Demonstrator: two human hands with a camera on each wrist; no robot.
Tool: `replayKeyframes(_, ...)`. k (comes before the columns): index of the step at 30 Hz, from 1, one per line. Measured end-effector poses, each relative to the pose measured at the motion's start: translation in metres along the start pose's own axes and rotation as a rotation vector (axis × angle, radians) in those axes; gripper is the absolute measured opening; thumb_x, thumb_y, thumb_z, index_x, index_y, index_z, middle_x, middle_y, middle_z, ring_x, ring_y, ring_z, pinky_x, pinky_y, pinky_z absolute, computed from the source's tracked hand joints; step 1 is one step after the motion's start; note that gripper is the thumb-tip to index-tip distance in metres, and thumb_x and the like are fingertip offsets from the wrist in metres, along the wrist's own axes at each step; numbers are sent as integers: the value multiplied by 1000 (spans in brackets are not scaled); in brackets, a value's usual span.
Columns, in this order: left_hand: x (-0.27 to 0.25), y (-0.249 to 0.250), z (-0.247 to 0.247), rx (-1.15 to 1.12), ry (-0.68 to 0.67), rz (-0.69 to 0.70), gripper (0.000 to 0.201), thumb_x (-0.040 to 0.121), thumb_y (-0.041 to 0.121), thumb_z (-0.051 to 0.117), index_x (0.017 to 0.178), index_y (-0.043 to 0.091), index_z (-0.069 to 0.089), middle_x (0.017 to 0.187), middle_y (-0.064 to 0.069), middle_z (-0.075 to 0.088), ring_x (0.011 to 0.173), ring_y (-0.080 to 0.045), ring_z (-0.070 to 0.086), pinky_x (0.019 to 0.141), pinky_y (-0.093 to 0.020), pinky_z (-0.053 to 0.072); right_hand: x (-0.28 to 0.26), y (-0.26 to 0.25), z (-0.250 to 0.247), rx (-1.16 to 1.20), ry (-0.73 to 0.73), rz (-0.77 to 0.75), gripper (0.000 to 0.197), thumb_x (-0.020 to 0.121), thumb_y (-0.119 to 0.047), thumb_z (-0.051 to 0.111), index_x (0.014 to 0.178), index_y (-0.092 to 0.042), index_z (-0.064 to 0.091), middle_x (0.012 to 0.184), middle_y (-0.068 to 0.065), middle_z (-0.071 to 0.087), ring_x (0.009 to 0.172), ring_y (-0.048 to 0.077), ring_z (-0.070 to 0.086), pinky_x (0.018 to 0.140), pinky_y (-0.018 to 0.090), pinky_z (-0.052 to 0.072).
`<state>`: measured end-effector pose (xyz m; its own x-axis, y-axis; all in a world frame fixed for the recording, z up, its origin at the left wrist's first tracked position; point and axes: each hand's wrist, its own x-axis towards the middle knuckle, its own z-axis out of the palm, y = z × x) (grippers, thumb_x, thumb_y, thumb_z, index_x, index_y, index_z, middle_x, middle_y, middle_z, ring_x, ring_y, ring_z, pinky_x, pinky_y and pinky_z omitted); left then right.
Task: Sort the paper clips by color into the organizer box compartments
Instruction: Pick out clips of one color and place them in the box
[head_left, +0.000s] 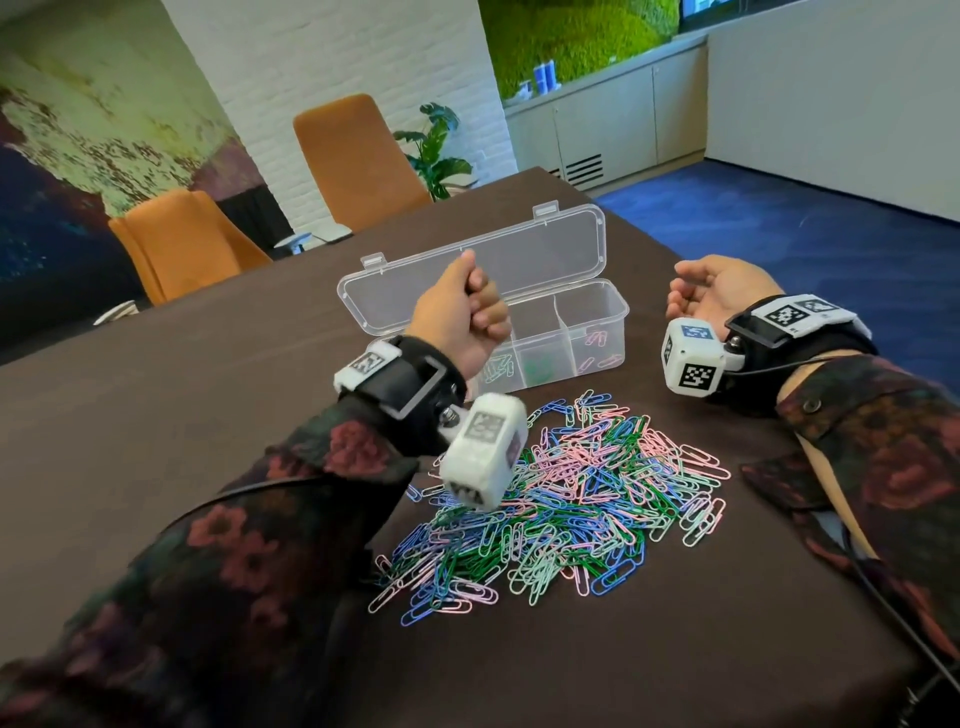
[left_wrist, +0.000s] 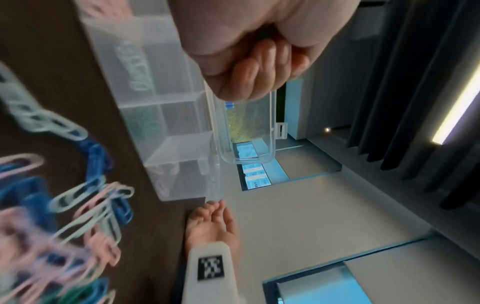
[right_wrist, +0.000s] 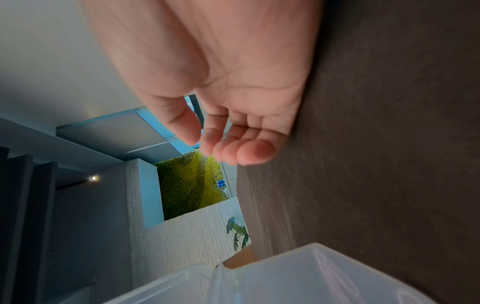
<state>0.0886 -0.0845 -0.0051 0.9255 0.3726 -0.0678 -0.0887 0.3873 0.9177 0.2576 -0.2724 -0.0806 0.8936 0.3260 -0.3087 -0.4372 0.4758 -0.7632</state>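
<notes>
The left hand (head_left: 462, 317) is held fisted above the organizer box (head_left: 597, 364), likely for a drop; whether clips are inside cannot be told. The right hand (head_left: 717, 291) is rested palm-up, relaxed, holding nothing, right of the box. The paper clips (head_left: 561, 493) are heaped nearer, few sorted.

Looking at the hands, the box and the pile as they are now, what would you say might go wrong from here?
1. The left hand is fisted above the clear plastic organizer box; whether it holds a clip cannot be seen, so a drop might land in the wrong compartment.
2. The left wrist camera block hangs just over the mixed pile of coloured paper clips and might scatter them.
</notes>
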Motion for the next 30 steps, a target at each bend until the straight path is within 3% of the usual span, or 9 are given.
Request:
replayKeyframes(4,23,1,23,69,86,92,41,99,31,41,61,18,42,44,5,43,47,-13,45,58,-27,32,-1,0,1,10,3,0,11,92,-13,48,85,-10,55,75,4,49,59,14,46,49,22,43)
replayKeyframes(8,27,-1,23,184,58,147,35,97,29,40,66,18,52,66,3,65,73,-15,59,75,-34,32,-1,0,1,7,8,3,11,91,-13,49,84,-9,56,75,4,49,58,14,46,48,23,43)
replayKeyframes(14,-3,7,0,206,-11,182,34,97,20,40,63,17,41,50,6,41,49,-12,38,59,-27,37,0,1,1,13,14,-3,10,90,-13,50,84,-9,57,75,4,50,58,15,47,47,22,44)
replayKeyframes(17,-29,17,-23,602,-151,202,31,97,16,43,67,13,45,53,4,43,50,-12,38,56,-26,37,1,1,1,6,15,-4,10,90,-13,50,85,-10,58,75,4,51,58,14,47,47,20,44)
replayKeyframes(20,-48,31,-56,1150,-390,120,15,88,18,58,75,12,56,60,5,56,54,-11,47,57,-21,42,1,1,1,0,18,5,9,90,-13,50,85,-10,58,76,3,51,59,14,48,47,21,44)
replayKeyframes(22,-56,36,-76,1537,-527,12,4,87,20,61,83,18,61,69,8,61,60,-7,51,62,-17,43,1,1,2,0,12,4,10,90,-14,49,85,-11,57,76,3,51,60,13,48,47,18,45)
replayKeyframes(24,-61,34,-93,1814,-566,-37,13,88,15,63,86,28,60,74,12,59,63,1,51,65,-12,39,0,1,2,-4,14,-3,11,91,-14,48,86,-12,57,77,2,50,61,13,47,46,16,45)
replayKeyframes(27,-65,26,-104,1926,-569,-74,19,85,16,66,85,32,56,76,16,58,66,7,51,64,-9,37,1,1,1,-12,15,-14,11,91,-14,48,86,-11,57,78,2,50,61,13,48,46,16,46)
replayKeyframes(30,-68,17,-104,1857,-580,-61,13,85,23,69,93,23,59,78,10,60,64,5,51,62,-8,37,0,1,0,-14,13,-8,10,91,-14,49,86,-11,57,78,2,50,61,12,48,47,17,46)
